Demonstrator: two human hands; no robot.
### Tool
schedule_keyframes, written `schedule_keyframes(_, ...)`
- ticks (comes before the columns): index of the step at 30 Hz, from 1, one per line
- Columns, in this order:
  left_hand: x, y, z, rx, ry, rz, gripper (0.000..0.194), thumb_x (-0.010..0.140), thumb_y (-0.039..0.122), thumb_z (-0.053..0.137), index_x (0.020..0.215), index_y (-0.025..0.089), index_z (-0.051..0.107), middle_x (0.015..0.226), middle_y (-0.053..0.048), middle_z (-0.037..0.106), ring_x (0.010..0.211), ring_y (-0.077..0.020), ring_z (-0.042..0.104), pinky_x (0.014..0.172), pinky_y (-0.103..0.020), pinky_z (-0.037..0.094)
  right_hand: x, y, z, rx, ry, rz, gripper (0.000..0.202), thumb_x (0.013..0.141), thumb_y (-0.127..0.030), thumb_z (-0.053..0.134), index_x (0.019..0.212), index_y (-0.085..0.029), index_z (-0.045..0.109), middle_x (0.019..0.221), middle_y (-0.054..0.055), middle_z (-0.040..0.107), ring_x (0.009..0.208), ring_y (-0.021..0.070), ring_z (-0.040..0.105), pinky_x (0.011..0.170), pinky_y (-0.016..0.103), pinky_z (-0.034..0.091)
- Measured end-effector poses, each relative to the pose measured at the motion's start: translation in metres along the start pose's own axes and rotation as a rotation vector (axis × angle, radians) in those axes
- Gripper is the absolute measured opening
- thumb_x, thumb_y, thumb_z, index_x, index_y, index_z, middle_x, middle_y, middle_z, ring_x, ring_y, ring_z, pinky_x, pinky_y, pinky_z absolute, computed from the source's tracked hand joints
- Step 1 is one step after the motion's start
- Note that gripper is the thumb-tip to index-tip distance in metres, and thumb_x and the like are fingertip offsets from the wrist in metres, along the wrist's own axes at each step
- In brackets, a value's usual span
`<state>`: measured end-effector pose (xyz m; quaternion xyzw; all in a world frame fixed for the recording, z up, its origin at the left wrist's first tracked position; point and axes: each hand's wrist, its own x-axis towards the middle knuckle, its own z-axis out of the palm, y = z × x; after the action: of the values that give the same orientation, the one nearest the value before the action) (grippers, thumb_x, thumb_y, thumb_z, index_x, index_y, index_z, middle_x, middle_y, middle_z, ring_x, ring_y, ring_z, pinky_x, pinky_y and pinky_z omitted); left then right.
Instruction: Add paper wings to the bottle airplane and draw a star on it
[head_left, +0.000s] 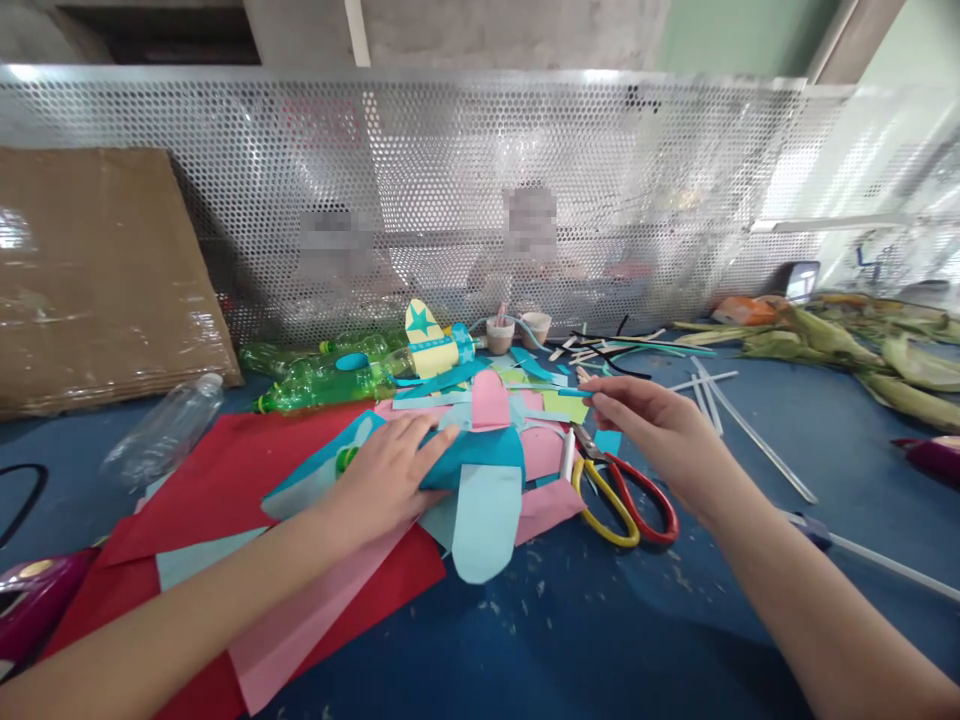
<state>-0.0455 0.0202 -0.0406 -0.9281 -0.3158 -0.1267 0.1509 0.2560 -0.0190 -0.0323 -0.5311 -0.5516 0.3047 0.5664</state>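
A perforated screen [465, 150] spans the far side of the blue table [750, 620]. Cardboard [97, 270] leans at far left; red paper [247, 450] spreads over the left part of the table. Husks [832, 340] lie at far right.

At the middle sits the blue model [484, 455], a paper-wrapped body with a pale wing [487, 520] pointing near and a pink one [490, 400] pointing far. The left hand [386, 470] is curved round its left part, fingers over the top and thumb on the near side. A light hold there should steady it; pressing hard could crease the paper or bend the wings.

Green bottles [330, 385] lie beyond, beside a yellow model [435, 355] with stars.

The right hand [660, 425] pinches a thin blue strip [574, 393] between thumb and fingers, above the scraps just right of the pink wing. Holding close to the end in use would give better control, and both wrists are best kept low and steady. The scissors [660, 515] rest just near of that hand, blades pointing far, so reaching past them calls for care.

A white tube [568, 455] lies beside the scissors. No brand, label or writing can be read on it, the bottles or the phone [802, 281] at far right.
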Motion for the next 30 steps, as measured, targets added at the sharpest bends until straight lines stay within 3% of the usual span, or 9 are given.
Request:
schedule_keyframes(4,0.009,-0.012,-0.026,-0.097,0.048,-0.102,0.053,0.082,0.035,0.059,0.130,0.016,0.046,0.120,-0.018,0.056,0.111,-0.0354,0.053,0.094,-0.053,0.045,-0.001,-0.006,0.001,-0.011,0.016,0.009,0.029,0.074,-0.043,0.068,0.092,-0.021,0.072,0.068,0.001,0.063,0.063,0.0155,0.055,0.061,0.029,0.047)
schedule_keyframes(7,0.026,-0.031,-0.050,-0.038,0.157,-0.224,0.053,0.080,0.035,0.060,0.129,0.018,0.046,0.120,-0.015,0.056,0.113,-0.0334,0.051,0.100,-0.050,0.040,0.000,-0.009,0.003,0.003,0.025,0.030,0.029,0.070,-0.043,0.070,0.088,-0.021,0.072,0.068,0.001,0.063,0.065,0.0160,0.056,0.062,0.029,0.048)
schedule_keyframes(11,0.052,-0.060,-0.071,0.036,0.101,-0.333,0.068,0.075,0.050,0.067,0.129,0.015,0.046,0.123,-0.016,0.056,0.115,-0.0348,0.052,0.100,-0.048,0.040,0.000,-0.006,0.003,0.000,0.011,0.022,0.029,0.071,-0.043,0.069,0.089,-0.020,0.072,0.067,0.000,0.063,0.063,0.0155,0.055,0.062,0.029,0.046)
schedule_keyframes(14,0.068,-0.078,-0.076,0.009,0.017,-0.440,0.070,0.073,0.050,0.069,0.129,0.016,0.047,0.125,-0.014,0.057,0.115,-0.0346,0.054,0.096,-0.046,0.043,0.001,-0.002,0.002,-0.003,0.003,0.009,0.030,0.072,-0.043,0.069,0.091,-0.019,0.072,0.068,0.001,0.063,0.065,0.0160,0.057,0.064,0.030,0.046)
schedule_keyframes(17,0.077,-0.085,-0.074,0.042,0.098,-0.463,0.070,0.073,0.045,0.071,0.131,0.014,0.046,0.124,-0.016,0.057,0.117,-0.0355,0.051,0.098,-0.047,0.041,0.001,0.002,0.001,-0.021,-0.009,0.003,0.031,0.074,-0.043,0.068,0.093,-0.019,0.071,0.068,0.001,0.064,0.066,0.0170,0.057,0.066,0.032,0.046)
schedule_keyframes(21,0.065,-0.068,-0.058,0.220,0.295,-0.402,0.065,0.077,0.036,0.068,0.133,0.012,0.046,0.123,-0.020,0.051,0.118,-0.0382,0.046,0.099,-0.051,0.038,0.002,0.003,-0.002,-0.059,-0.009,-0.015,0.031,0.075,-0.043,0.066,0.094,-0.020,0.071,0.070,0.002,0.066,0.067,0.0185,0.060,0.067,0.033,0.048)
schedule_keyframes(24,0.045,-0.049,-0.042,0.269,0.261,-0.287,0.055,0.082,0.030,0.062,0.132,0.013,0.048,0.123,-0.020,0.051,0.114,-0.0369,0.048,0.096,-0.050,0.041,0.001,0.004,-0.002,-0.093,-0.037,-0.017,0.030,0.077,-0.043,0.064,0.096,-0.021,0.071,0.076,0.004,0.070,0.071,0.0200,0.064,0.069,0.034,0.050)
schedule_keyframes(28,0.022,-0.037,-0.031,0.183,0.137,-0.309,0.056,0.079,0.034,0.064,0.128,0.011,0.051,0.113,-0.018,0.057,0.106,-0.0360,0.053,0.092,-0.048,0.044,-0.002,0.007,0.007,-0.224,-0.286,-0.063,0.023,0.083,-0.038,0.056,0.092,-0.022,0.071,0.082,0.005,0.074,0.076,0.0227,0.070,0.068,0.035,0.054)
schedule_keyframes(30,0.017,-0.039,-0.031,0.122,0.098,-0.319,0.057,0.077,0.034,0.064,0.127,0.010,0.050,0.111,-0.018,0.058,0.107,-0.0363,0.054,0.093,-0.048,0.044,-0.002,0.009,0.018,-0.371,-0.374,-0.149,0.021,0.086,-0.029,0.052,0.089,-0.022,0.072,0.096,0.008,0.075,0.085,0.0245,0.071,0.072,0.037,0.056)
